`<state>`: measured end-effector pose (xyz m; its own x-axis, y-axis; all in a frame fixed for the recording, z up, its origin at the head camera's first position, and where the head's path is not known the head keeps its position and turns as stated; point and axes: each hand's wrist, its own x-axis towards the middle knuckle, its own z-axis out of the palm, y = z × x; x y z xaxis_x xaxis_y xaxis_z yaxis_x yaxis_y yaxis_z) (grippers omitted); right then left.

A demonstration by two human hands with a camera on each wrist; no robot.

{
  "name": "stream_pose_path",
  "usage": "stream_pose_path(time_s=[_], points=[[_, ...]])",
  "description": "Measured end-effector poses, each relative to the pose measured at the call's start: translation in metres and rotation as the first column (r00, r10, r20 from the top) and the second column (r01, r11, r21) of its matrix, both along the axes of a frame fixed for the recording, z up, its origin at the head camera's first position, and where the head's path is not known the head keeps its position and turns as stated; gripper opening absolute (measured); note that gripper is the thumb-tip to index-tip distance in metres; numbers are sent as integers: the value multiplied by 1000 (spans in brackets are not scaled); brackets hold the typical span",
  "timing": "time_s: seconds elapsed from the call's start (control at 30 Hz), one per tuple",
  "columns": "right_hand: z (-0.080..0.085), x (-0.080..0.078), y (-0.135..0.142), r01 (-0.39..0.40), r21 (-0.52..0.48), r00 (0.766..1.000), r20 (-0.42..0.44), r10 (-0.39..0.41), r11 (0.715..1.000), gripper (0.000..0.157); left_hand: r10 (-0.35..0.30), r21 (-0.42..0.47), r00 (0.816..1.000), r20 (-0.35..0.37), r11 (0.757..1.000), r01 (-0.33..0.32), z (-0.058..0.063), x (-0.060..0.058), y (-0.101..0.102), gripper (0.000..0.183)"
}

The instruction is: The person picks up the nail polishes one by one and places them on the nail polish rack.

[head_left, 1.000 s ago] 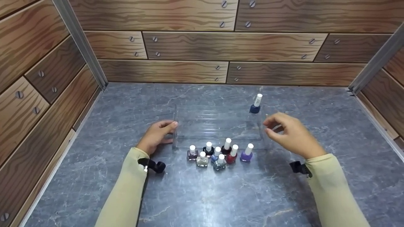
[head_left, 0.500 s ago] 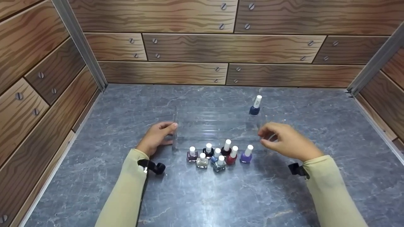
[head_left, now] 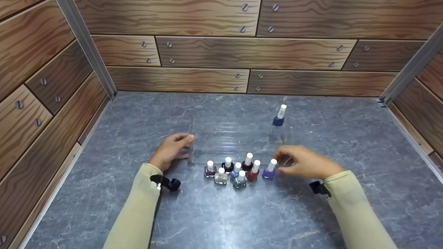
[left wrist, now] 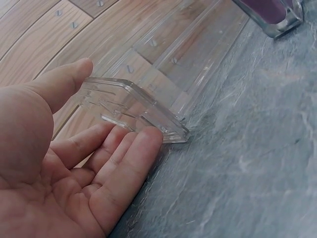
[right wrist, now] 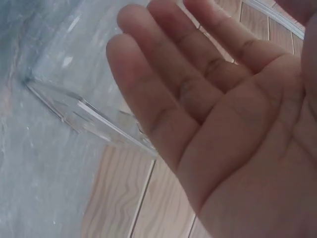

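A clear plastic stepped rack (head_left: 228, 133) stands mid-table. My left hand (head_left: 169, 148) holds its left end panel (left wrist: 136, 101), with the thumb at the upper edge and the fingertips against the side. My right hand (head_left: 304, 160) is by the rack's front right corner, right beside a purple nail polish bottle (head_left: 269, 173). Its thumb and fingers stand apart, and the right wrist view shows extended fingers (right wrist: 143, 84) over the rack's end panel (right wrist: 106, 116). Several more nail polish bottles stand upright before the rack, including a red one (head_left: 253, 174) and a silvery-white one (head_left: 220, 178).
A dark blue nail polish bottle (head_left: 278, 120) stands upright towards the rack's back right. The grey marbled tabletop (head_left: 221, 221) is bounded by wood-patterned walls (head_left: 207, 52) at the back and on both sides.
My right hand has moved towards me and to the left, from the rack's right end down to the purple nail polish bottle. My left hand stays at the rack's left end.
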<state>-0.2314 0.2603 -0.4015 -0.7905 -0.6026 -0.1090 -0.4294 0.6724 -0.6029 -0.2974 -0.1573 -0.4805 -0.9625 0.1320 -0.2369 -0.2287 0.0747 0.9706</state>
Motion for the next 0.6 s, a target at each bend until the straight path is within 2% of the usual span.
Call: stream_pose_path(time_s=[0.33, 0.6], points=[[-11, -5, -4, -98, -14, 995, 30, 99, 995, 22, -14, -22, 1000, 2, 1000, 14, 2, 0, 0, 54], [-18, -7, -9, -80, -30, 997, 9, 80, 996, 18, -7, -11, 1000, -2, 1000, 7, 2, 0, 0, 54]])
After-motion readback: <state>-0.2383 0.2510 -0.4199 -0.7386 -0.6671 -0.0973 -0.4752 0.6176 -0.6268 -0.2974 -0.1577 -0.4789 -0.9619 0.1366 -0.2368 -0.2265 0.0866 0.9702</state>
